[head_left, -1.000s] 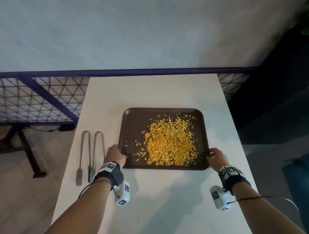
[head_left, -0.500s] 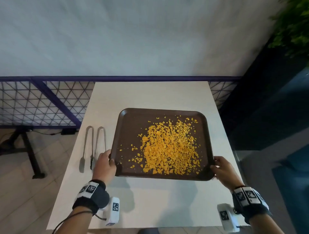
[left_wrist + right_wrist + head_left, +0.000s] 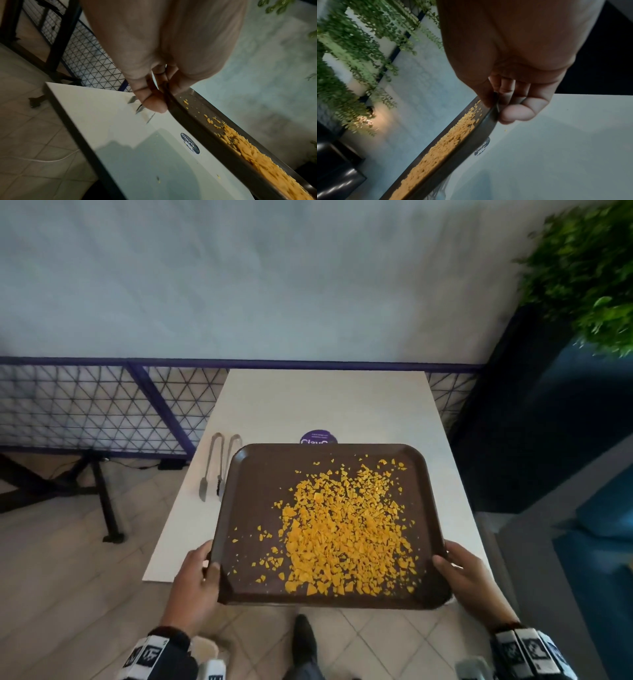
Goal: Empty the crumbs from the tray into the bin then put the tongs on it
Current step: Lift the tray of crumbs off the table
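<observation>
A dark brown tray [image 3: 253, 491] hangs in the air above the near end of the white table [image 3: 325, 402], roughly level, with a heap of orange-yellow crumbs [image 3: 342, 532] on it. My left hand [image 3: 197, 580] grips its near left corner, thumb over the rim, as the left wrist view shows with the hand [image 3: 154, 100] on the tray edge [image 3: 188, 121]. My right hand [image 3: 469, 573] grips the near right corner, fingers under the tray [image 3: 462, 146]. Metal tongs [image 3: 219, 467] lie on the table left of the tray, partly hidden by it. No bin is in view.
A round purple sticker [image 3: 318, 438] shows on the table behind the tray. A wire-mesh railing [image 3: 85, 405] runs along the back, a dark table stand [image 3: 102, 494] is on the tiled floor at left, and a green plant [image 3: 589, 268] hangs over dark furniture at right.
The tray has been lifted off the table and drawn toward me, past the table's near edge. Both hands keep their hold. The sticker under it has come into view.
</observation>
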A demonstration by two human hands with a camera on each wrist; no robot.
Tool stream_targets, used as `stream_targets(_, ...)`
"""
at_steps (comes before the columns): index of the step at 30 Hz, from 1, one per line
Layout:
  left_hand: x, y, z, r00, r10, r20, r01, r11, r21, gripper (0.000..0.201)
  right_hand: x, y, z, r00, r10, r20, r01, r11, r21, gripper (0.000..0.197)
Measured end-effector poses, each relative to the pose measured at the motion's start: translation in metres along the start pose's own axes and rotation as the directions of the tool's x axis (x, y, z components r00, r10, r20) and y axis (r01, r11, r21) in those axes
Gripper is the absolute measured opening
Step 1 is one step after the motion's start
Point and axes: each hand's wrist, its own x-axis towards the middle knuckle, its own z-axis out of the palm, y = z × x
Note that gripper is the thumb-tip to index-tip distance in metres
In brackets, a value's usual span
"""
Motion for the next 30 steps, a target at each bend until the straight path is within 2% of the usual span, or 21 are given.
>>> stream_targets(7,-0.053,-0.048,-0.026,0.996,-0.078,-0.051,0.072,0.991,-0.117,0.027,-0.063,-0.003,0.029,0.998,0.001,0.062,-0.002,1.0,0.017,0.021)
stream_targets(10,-0.065,-0.061,-0.041,0.991,-0.117,-0.059,0.106,0.98,-0.17,0.026,-0.087,-0.006,0.049,0.996,-0.035,0.078,0.035,0.999,0.01,0.028)
stream_targets(15,-0.072,-0.109,-0.071,0.992,-0.108,-0.068,0.1,0.989,-0.105,0.016,-0.123,-0.003,0.091,0.996,-0.01,0.093,0.013,0.999,-0.034,0.029)
stream_targets(17,-0.077,-0.128,-0.083,0.989,-0.119,-0.084,0.112,0.99,-0.081,0.02,-0.14,-0.002,0.112,0.995,0.001,0.098,0.006,0.998,-0.068,0.033)
stream_targets(19,-0.083,-0.148,-0.096,0.984,-0.093,-0.152,0.091,0.996,-0.017,0.024,-0.157,-0.003,0.134,0.995,0.015,0.101,-0.006,0.996,-0.084,0.032)
stream_targets(22,-0.092,-0.184,-0.11,0.978,-0.077,-0.195,0.088,0.995,0.046,0.022,-0.179,0.004,0.163,0.99,0.062,0.123,-0.055,0.997,-0.06,0.025)
stream_targets(25,-0.105,-0.215,-0.122,0.978,-0.083,-0.194,0.097,0.993,0.068,0.019,-0.2,0.013,0.187,0.973,0.167,0.159,-0.171,0.985,0.01,0.026)
stream_targets(30,-0.128,-0.251,-0.132,0.98,-0.125,-0.157,0.144,0.983,0.111,0.027,-0.222,0.03,0.202,0.91,0.303,0.284,-0.308,0.951,-0.028,0.035)
